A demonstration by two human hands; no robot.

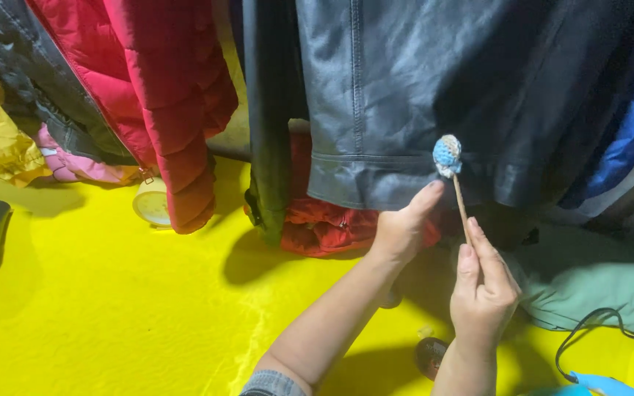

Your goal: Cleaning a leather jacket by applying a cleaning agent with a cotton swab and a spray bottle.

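A thin wooden stick (461, 207) topped with a small blue-and-white crocheted ball (447, 155) stands nearly upright against the hem of a dark leather jacket (434, 88). The right hand (482, 290) pinches the stick's lower end between narrow fingertips. At nine o'clock from the stick, the left hand (403, 227) grips the jacket hem, thumb raised toward the ball. A red puffer jacket (163, 88) hangs at ten o'clock, a red bundle (324, 224) beneath the hem, and yellow sheeting (111, 308) spreads from seven o'clock. A green cloth (596, 282) lies at four o'clock.
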